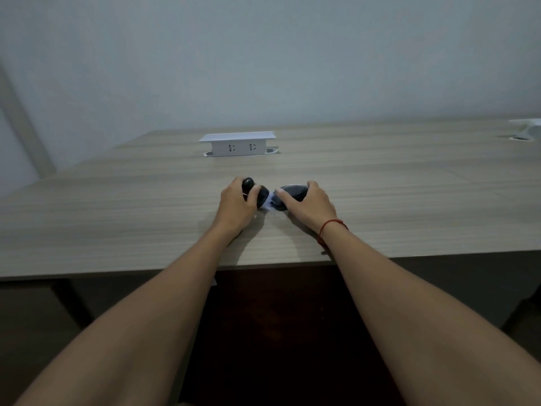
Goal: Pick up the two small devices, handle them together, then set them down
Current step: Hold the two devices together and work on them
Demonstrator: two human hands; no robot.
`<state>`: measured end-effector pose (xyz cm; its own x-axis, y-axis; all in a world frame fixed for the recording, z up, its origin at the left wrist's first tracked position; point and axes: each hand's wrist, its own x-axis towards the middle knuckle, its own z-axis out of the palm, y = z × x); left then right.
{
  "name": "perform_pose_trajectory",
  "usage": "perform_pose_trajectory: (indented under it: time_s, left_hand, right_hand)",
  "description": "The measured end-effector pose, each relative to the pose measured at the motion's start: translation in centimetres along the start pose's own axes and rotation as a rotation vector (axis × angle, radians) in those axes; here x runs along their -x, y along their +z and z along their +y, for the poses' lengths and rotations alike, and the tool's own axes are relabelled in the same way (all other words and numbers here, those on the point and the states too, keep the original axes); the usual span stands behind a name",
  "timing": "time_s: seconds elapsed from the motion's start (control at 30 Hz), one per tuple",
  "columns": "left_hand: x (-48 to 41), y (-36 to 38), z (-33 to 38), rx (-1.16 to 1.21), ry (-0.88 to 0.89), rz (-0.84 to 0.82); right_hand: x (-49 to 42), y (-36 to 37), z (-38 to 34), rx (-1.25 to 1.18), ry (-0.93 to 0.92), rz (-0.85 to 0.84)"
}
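Two small black devices are side by side on the wooden table [380, 200], about at its middle. My left hand [237, 205] is wrapped around the left device [251, 186], whose rounded top sticks out above my fingers. My right hand [310, 202] lies over the right device [292, 193], fingers closed on its sides. A pale patch, perhaps paper [268, 204], shows between the two devices. Whether either device is lifted off the table is unclear. A red string bracelet [330, 225] circles my right wrist.
A white pop-up socket box [237, 144] stands at the back of the table, beyond my hands. Another white fitting [525, 128] sits at the far right edge. The table's front edge [263, 265] runs under my forearms. A plain wall is behind.
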<state>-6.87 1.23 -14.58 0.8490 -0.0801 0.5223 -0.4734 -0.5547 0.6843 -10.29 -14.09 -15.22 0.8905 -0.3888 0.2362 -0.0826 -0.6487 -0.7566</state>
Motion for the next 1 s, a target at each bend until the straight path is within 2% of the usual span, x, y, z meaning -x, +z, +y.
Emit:
perform_pose_trajectory:
  time_s: [0.13, 0.23, 0.33, 0.4, 0.47, 0.63, 0.8, 1.0]
  left_hand:
    - [-0.2, -0.2, 0.3, 0.010, 0.029, -0.032]
    - [-0.9, -0.8, 0.3, 0.094, -0.006, 0.007]
    - [-1.6, -1.0, 1.0, 0.133, -0.003, 0.072]
    - [-1.7, -0.8, 1.5, 0.125, 0.033, 0.056]
    - [-1.5, -0.3, 1.5, 0.072, 0.046, 0.001]
    - [-1.7, -0.7, -0.1, -0.157, -0.016, -0.056]
    - [-1.7, -1.1, 1.6, -0.006, 0.081, 0.018]
    - [-2.1, -1.5, 0.9, -0.226, 0.050, -0.113]
  right_hand:
    - [-0.2, 0.3, 0.1, 0.042, 0.011, 0.010]
    - [-0.1, 0.0, 0.1, 0.051, -0.008, -0.006]
    - [0.0, -0.3, 0.1, 0.034, -0.052, -0.060]
    - [0.1, -0.4, 0.1, -0.007, -0.087, -0.127]
    - [0.1, -0.5, 0.1, -0.059, -0.111, -0.174]
    - [0.1, -0.6, 0.1, -0.099, -0.122, -0.165]
    - [0.1, -0.6, 0.1, -0.080, -0.139, -0.188]
    - [0.2, -0.5, 0.1, -0.100, -0.164, -0.181]
